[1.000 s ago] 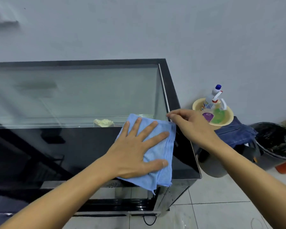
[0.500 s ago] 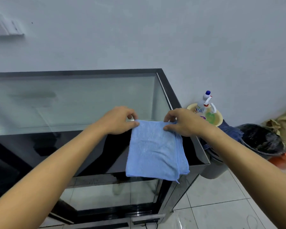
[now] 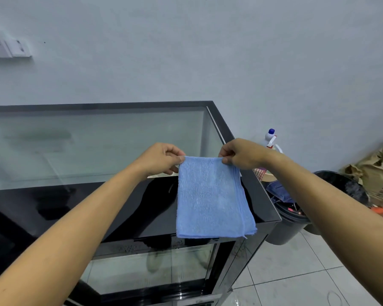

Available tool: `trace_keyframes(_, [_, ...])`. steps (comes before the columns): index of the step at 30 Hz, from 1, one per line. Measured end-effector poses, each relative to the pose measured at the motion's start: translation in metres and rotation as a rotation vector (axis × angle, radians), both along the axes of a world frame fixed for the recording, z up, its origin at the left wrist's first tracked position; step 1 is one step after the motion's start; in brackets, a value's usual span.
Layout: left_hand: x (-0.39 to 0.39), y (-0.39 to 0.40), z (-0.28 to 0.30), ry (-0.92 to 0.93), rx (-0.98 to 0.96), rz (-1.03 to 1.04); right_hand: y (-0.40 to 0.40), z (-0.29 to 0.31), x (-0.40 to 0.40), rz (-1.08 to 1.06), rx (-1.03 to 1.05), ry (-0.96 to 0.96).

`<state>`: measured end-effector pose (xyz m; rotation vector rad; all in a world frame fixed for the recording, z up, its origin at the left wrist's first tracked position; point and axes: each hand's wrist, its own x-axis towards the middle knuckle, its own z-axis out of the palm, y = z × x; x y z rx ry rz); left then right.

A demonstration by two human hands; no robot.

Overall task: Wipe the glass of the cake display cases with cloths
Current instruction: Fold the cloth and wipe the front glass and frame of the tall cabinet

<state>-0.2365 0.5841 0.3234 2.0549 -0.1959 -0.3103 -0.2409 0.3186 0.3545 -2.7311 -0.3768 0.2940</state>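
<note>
A folded light blue cloth [image 3: 210, 199] hangs in the air over the right end of the cake display case [image 3: 93, 146], a black-framed box with a glass top and glass front. My left hand [image 3: 161, 159] pinches the cloth's upper left corner. My right hand [image 3: 241, 154] pinches its upper right corner. The cloth hangs flat between them, its lower edge level with the case's front edge.
A spray bottle [image 3: 271, 139] stands behind my right hand, beside the case. A dark bucket [image 3: 290, 219] with blue fabric sits on the tiled floor at the right, a black bin [image 3: 343, 184] and crumpled brown paper [image 3: 378, 171] beyond it. The wall is close behind.
One second ago my left hand pressed the cloth flat on the case top. Both hands have since lifted it by its upper corners, and the view has tilted up.
</note>
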Motion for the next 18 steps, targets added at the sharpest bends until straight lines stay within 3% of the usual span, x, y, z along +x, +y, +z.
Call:
trace_keyframes(7, [-0.001,0.015,0.05,-0.157,-0.148,0.104,0.01,0.053,0.014,0.032,0.075,-0.18])
trace_keyframes(13, [-0.052,0.038,0.091,-0.521,-0.244,0.109,0.016,0.092,-0.041,0.147,0.275,-0.539])
trace_keyframes(16, [-0.106,0.054,0.076,-0.571,-0.121,0.049,0.011,0.069,-0.094,0.291,0.229,-0.583])
trace_keyframes(18, [-0.138,0.066,0.05,-0.414,0.098,-0.083,0.011,0.046,-0.12,0.327,0.076,-0.36])
